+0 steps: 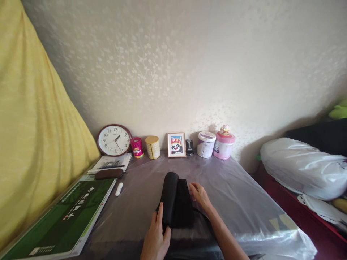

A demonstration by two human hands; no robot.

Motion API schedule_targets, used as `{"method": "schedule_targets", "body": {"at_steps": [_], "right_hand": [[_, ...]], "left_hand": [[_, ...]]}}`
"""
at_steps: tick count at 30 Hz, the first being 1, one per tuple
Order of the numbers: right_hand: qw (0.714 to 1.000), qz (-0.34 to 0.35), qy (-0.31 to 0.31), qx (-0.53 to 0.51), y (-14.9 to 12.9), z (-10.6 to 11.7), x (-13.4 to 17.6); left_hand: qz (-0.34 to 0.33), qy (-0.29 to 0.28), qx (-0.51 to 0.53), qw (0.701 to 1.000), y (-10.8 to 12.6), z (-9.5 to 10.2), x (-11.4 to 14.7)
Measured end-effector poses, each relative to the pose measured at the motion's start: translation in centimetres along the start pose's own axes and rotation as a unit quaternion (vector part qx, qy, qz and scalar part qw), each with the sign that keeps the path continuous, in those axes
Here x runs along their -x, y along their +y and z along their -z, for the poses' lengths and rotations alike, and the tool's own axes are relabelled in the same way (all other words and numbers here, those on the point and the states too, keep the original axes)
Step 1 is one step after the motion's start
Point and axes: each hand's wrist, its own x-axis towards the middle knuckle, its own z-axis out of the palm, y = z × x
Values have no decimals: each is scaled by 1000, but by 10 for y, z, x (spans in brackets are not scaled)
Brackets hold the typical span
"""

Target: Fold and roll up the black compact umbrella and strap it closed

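Black roll (169, 198) lay on the counter (138, 202) between the two hands, its long axis running away from me and leaning slightly right at the far end. From my remote view, the left hand (157, 233) was the nearer one, clamped on the roll's near end with a finger along its left side. Just right of the roll, a flat black flap (183, 206) lay between it and the right hand (200, 195); I judged that relation to matter most, since the flap's outer edge faced the right fingers. Those fingers were curled in together beside its far right corner, and I could not tell whether they pinched anything. The roll looked plump, smooth and evenly dark, with a rounded far end; the flap looked thinner, with straight edges. I also made out a dark strap (200, 212) running from the flap's side toward the right forearm.
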Motion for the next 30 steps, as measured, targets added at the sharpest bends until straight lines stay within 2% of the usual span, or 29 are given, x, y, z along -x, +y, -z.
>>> {"method": "schedule_targets", "body": {"at_steps": [3, 7, 10, 15, 21, 27, 30], "right_hand": [[999, -9, -44, 12, -6, -5, 19], [995, 44, -39, 79, -24, -6, 32], [990, 58, -40, 122, -38, -5, 34], [994, 46, -77, 64, -55, -8, 29], [992, 41, -123, 2, -66, -26, 19], [983, 25, -181, -34, -68, -38, 16], [984, 28, -175, -22, -63, -39, 13]], "left_hand": [[1, 3, -6, 1000, 4, 2, 1], [0, 6, -8, 1000, 7, 4, 3], [-3, 12, -8, 1000, 7, 5, 4], [-10, 14, -12, 1000, 6, 5, 3], [4, 14, -39, 999, 10, 5, 3], [7, 10, -49, 999, 13, 5, 4], [9, 10, -46, 999, 13, 5, 4]]}}
